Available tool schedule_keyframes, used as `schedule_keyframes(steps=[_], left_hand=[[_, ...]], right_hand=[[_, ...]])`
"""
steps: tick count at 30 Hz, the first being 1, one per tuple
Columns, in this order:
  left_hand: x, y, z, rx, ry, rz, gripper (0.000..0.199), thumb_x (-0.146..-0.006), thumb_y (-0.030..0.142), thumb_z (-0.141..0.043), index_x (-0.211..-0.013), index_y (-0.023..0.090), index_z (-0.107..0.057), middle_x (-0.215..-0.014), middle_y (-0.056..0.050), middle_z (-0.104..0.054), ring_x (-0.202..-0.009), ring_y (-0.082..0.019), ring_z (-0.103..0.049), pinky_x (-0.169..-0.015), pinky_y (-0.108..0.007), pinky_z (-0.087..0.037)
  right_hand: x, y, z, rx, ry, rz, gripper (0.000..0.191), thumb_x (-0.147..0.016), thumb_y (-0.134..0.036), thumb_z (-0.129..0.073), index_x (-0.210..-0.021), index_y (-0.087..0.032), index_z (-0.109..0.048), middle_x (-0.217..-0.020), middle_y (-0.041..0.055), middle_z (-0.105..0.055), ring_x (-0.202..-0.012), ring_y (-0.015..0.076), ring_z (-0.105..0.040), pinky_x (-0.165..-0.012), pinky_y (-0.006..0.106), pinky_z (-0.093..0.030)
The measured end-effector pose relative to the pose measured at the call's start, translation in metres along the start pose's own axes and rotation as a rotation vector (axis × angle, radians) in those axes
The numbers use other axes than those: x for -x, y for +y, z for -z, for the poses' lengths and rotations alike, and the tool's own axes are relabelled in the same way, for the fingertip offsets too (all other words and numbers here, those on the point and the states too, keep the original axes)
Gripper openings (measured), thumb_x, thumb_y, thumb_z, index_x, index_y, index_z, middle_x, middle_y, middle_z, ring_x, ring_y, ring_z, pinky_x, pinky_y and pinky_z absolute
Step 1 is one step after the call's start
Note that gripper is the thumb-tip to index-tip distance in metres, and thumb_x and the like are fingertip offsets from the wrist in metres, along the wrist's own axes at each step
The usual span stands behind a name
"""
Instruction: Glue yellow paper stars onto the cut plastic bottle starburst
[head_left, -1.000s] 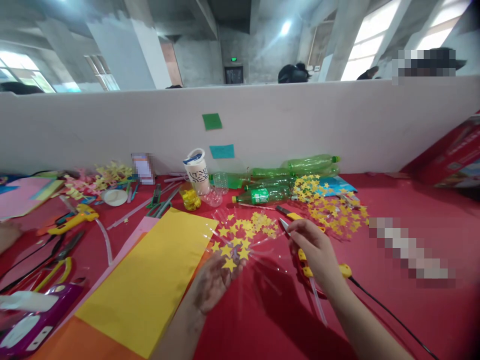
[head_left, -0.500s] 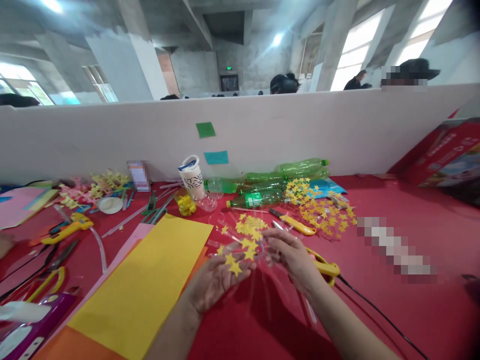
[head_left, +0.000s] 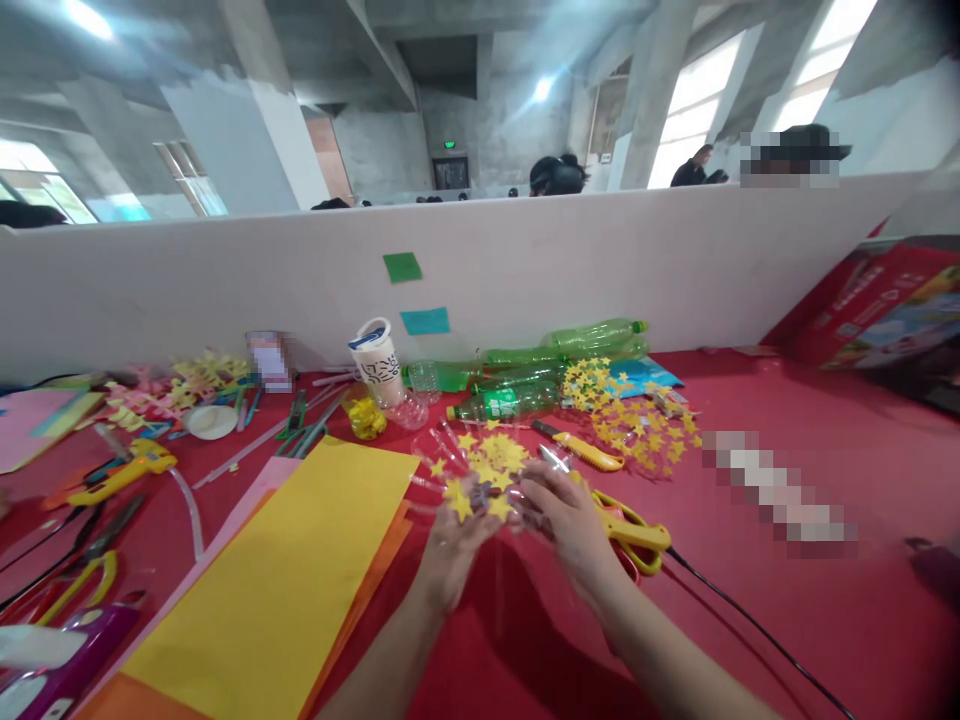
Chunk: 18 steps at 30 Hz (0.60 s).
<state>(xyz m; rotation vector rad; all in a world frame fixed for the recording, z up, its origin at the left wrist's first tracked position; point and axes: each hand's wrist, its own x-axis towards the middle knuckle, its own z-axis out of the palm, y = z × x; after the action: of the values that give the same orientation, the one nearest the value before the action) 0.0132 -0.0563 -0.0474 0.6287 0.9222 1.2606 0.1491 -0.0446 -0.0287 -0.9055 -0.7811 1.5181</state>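
Note:
Between my two hands is a clear plastic piece with strips fanning outward, tipped with yellow paper stars (head_left: pixel 499 458). My left hand (head_left: pixel 454 550) grips its near left side, fingertips partly hidden behind the stars. On the right, the curled fingers of my right hand (head_left: pixel 566 515) close on the plastic's edge. Just beyond that hand lie a yellow utility knife (head_left: pixel 589 452) and yellow-handled scissors (head_left: pixel 637 535). A second spray of yellow stars (head_left: pixel 645 425) rests on the red table farther back right.
Yellow paper sheets (head_left: pixel 277 570) cover the left front. Green plastic bottles (head_left: pixel 517 400) and a white cup (head_left: pixel 376 365) stand or lie by the partition (head_left: pixel 225 280). At left are a yellow glue gun (head_left: pixel 127 472) and paper flowers (head_left: pixel 172 385). A black cable (head_left: pixel 750 620) crosses the right.
My left hand has moved up and turned, closing from a flatter palm. The starred plastic piece has tilted, its stars now gathered in a round cluster. The whole view has shifted slightly.

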Motion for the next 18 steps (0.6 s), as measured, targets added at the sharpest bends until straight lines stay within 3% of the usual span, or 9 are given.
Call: schedule_keyframes(steps=[6,10,11,13,15,16,18], left_hand=[[-0.005,0.004,0.009,0.004,-0.067,-0.015,0.032,-0.061,0.010,-0.078,-0.091,0.015,-0.068,-0.091,-0.008,-0.074,-0.098,-0.027,-0.066,-0.091,-0.038,-0.048],[-0.007,0.013,0.016,-0.009,-0.038,0.016,0.032,-0.063,0.013,-0.078,-0.093,0.014,-0.068,-0.088,-0.008,-0.074,-0.088,-0.023,-0.069,-0.088,-0.036,-0.049],[-0.007,0.015,0.017,-0.011,-0.032,0.020,0.032,-0.063,0.013,-0.078,-0.093,0.013,-0.068,-0.087,-0.008,-0.074,-0.084,-0.022,-0.069,-0.086,-0.034,-0.050],[-0.009,0.018,0.022,-0.007,-0.026,0.019,0.031,-0.063,0.014,-0.079,-0.092,0.012,-0.069,-0.089,-0.009,-0.074,-0.080,-0.020,-0.069,-0.082,-0.032,-0.051],[-0.011,0.020,0.026,0.004,-0.039,0.011,0.030,-0.063,0.013,-0.078,-0.092,0.011,-0.069,-0.091,-0.009,-0.073,-0.079,-0.020,-0.069,-0.079,-0.032,-0.052],[-0.012,0.020,0.028,0.010,-0.046,0.006,0.030,-0.064,0.013,-0.078,-0.092,0.012,-0.069,-0.091,-0.009,-0.073,-0.079,-0.020,-0.069,-0.079,-0.032,-0.052],[-0.014,0.021,0.033,0.026,-0.045,-0.002,0.029,-0.065,0.013,-0.077,-0.093,0.013,-0.069,-0.091,-0.007,-0.073,-0.079,-0.019,-0.069,-0.079,-0.032,-0.053]], right_hand=[[-0.003,0.003,0.003,0.069,-0.014,0.010,0.027,-0.066,-0.037,-0.074,-0.083,-0.021,-0.061,-0.070,-0.0025,-0.061,-0.050,0.0114,-0.056,-0.049,0.027,-0.051],[-0.005,-0.012,0.016,0.240,-0.044,0.079,0.030,-0.078,-0.043,-0.065,-0.099,-0.022,-0.063,-0.095,0.0040,-0.067,-0.063,0.0141,-0.060,-0.057,0.029,-0.051],[-0.004,-0.019,0.019,0.313,-0.018,0.146,0.030,-0.080,-0.043,-0.062,-0.102,-0.022,-0.062,-0.102,0.0051,-0.066,-0.073,0.0162,-0.061,-0.063,0.030,-0.051],[-0.001,-0.035,0.023,0.568,0.096,0.416,0.027,-0.083,-0.039,-0.059,-0.104,-0.023,-0.061,-0.108,0.0061,-0.063,-0.094,0.0202,-0.060,-0.081,0.034,-0.048],[0.007,-0.051,0.021,0.832,0.189,0.695,0.024,-0.083,-0.032,-0.061,-0.105,-0.023,-0.060,-0.107,0.0059,-0.062,-0.098,0.0209,-0.058,-0.085,0.035,-0.045],[0.011,-0.058,0.017,0.926,0.153,0.763,0.018,-0.085,-0.027,-0.058,-0.102,-0.023,-0.061,-0.101,0.0050,-0.063,-0.093,0.0195,-0.059,-0.081,0.033,-0.046],[0.020,-0.068,0.006,1.060,-0.036,0.856,0.012,-0.087,-0.018,-0.053,-0.095,-0.024,-0.060,-0.088,0.0020,-0.064,-0.082,0.0158,-0.060,-0.073,0.028,-0.047]])
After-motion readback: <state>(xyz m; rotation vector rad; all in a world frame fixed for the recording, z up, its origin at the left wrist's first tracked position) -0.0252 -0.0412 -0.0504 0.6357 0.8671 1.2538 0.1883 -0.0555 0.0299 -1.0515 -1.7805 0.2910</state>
